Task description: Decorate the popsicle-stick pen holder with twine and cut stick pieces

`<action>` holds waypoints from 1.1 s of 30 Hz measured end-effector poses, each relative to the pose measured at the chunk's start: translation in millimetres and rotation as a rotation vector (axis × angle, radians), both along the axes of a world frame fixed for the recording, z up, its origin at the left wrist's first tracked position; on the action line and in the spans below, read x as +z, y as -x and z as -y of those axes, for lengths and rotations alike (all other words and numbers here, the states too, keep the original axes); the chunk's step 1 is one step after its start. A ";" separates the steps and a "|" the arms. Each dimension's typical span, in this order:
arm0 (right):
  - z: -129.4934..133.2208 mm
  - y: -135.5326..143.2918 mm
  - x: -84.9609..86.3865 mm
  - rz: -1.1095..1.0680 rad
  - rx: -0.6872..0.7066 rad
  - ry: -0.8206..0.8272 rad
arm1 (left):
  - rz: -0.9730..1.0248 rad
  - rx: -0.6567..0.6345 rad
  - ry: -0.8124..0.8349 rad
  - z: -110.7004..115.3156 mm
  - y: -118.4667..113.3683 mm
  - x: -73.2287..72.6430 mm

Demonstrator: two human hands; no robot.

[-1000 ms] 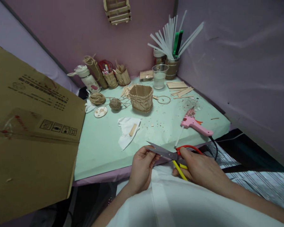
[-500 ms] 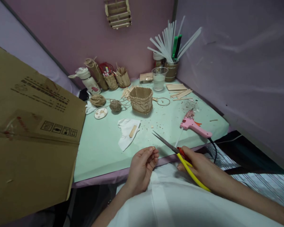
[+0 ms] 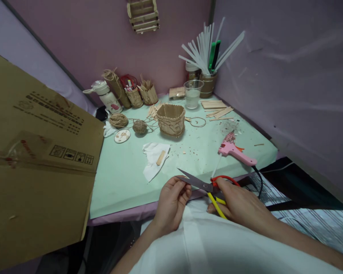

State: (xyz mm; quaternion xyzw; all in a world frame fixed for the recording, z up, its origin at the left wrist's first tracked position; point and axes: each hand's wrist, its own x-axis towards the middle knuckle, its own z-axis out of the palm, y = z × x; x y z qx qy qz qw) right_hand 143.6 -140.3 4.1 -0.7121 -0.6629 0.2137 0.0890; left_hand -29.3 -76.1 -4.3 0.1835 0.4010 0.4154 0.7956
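My right hand [image 3: 237, 198] grips a pair of scissors [image 3: 198, 183] with one red and one yellow handle. The blades point left, slightly parted, and reach the fingertips of my left hand [image 3: 173, 203]. That hand is closed in a pinch near the table's front edge; whatever lies between thumb and finger is too small to make out. Just beyond it a short wooden piece [image 3: 161, 157] rests on a white tissue [image 3: 151, 167]. Farther back stands a small brown basket [image 3: 171, 121] with a wavy rim and textured sides.
A pink glue gun [image 3: 236, 151] lies at the right, its cord over the edge. Twine balls [image 3: 140, 126], a cup of liquid [image 3: 192, 95], wooden sticks [image 3: 214, 105] and a bottle [image 3: 106, 97] stand behind. A large cardboard box [image 3: 42, 160] blocks the left side.
The scissors have moved left and down, bringing their blades to my left fingertips. Their handles have spread apart in my right hand. My left hand has hardly moved.
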 end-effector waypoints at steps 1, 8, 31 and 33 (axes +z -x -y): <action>-0.1 0.0 0.2 0.001 0.001 0.005 | -0.001 0.000 -0.004 0.1 -0.1 0.3; -0.3 0.6 4.3 0.007 0.016 0.041 | -0.007 -0.007 -0.015 0.5 -1.5 2.6; -6.5 -3.7 3.8 -0.555 -0.131 0.047 | 0.005 -0.050 0.038 -0.3 0.1 1.0; -10.1 -1.0 9.5 -0.663 -0.169 -0.027 | 0.040 -0.078 0.057 -0.6 0.5 1.4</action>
